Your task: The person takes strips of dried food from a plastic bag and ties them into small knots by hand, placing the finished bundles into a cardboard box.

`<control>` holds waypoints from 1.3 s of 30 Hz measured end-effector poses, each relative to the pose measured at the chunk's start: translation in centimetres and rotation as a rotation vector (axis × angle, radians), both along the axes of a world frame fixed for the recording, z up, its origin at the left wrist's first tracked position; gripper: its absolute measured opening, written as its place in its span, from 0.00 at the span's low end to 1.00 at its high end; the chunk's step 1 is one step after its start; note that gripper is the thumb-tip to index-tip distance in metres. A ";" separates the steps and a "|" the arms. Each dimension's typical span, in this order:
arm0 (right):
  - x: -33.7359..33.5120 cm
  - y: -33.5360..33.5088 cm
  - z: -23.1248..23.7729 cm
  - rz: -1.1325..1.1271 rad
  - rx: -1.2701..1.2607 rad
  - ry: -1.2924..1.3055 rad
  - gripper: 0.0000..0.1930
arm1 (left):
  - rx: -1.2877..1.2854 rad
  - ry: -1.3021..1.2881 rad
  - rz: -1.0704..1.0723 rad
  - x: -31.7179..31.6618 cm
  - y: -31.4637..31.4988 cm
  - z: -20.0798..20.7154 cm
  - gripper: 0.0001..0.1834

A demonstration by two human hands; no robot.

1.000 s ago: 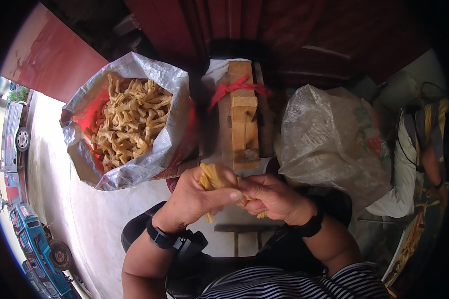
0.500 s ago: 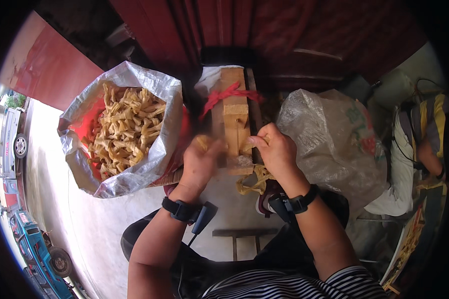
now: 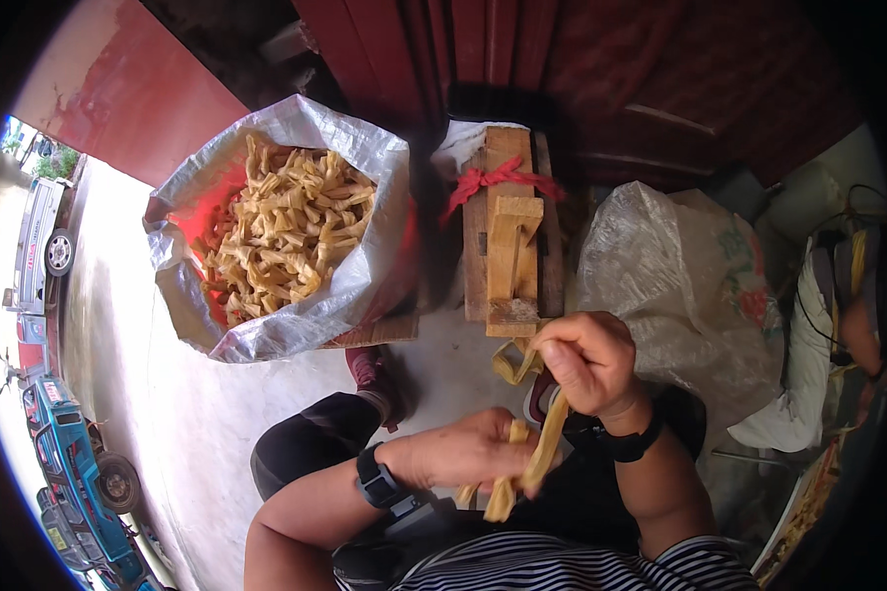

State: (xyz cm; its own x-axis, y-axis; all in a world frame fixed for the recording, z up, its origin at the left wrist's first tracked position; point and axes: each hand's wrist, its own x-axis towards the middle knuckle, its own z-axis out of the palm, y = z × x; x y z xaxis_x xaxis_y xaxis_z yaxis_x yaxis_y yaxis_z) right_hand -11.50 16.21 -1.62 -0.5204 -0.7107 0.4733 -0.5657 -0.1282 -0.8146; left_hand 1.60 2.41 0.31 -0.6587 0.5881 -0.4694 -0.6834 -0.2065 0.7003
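Observation:
My right hand [image 3: 593, 362] is closed, pinching a long flat tan strip [image 3: 554, 426] that runs down from its fingers. Lower and to the left, my left hand [image 3: 463, 448] is closed around the strip's lower part, with short tan ends hanging below its fingers. What the strip is made of I cannot tell. Another loop of tan strip [image 3: 509, 366] hangs just below the wooden stand. That stand [image 3: 508, 286], a block with a raised bar tied with red cloth [image 3: 503, 177], lies ahead of both hands, touched by neither.
At the left stands a silvery sack [image 3: 182, 295] heaped with knotted tan pieces [image 3: 291, 227]. A crumpled clear plastic bag [image 3: 660, 286] lies right of the stand. Behind is a dark red door [image 3: 621, 79]. Farther right another person's arm [image 3: 862, 335] shows. Vehicles are parked outside, far left.
Both hands have left the wooden stand and come down toward my lap, holding a strip stretched between them. The view has shifted, so the sack and stand appear farther right.

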 end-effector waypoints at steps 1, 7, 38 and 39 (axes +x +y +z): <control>0.0 0.2 0.3 -0.034 0.006 -0.027 0.06 | 0.123 0.059 0.030 0.2 -0.5 0.5 0.16; 2.0 0.4 -2.3 0.216 0.419 -0.995 0.07 | -1.279 1.222 0.172 -1.0 -2.9 -0.3 0.13; 4.1 -0.9 -1.8 -0.087 0.308 -0.906 0.10 | -1.123 1.024 0.653 0.0 -3.0 -1.4 0.11; 4.3 -0.9 -2.0 -0.108 0.283 -0.870 0.10 | -1.173 1.032 0.643 0.1 -2.7 -1.2 0.11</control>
State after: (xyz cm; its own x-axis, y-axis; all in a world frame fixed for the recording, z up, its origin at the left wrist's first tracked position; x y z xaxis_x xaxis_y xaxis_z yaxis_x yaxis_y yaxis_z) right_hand -7.16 15.29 -3.64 -0.6818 -0.6671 -0.3003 0.2639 0.1585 -0.9514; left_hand 1.75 -0.28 -0.93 -0.9243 -0.2063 0.3210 0.1063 0.6687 0.7359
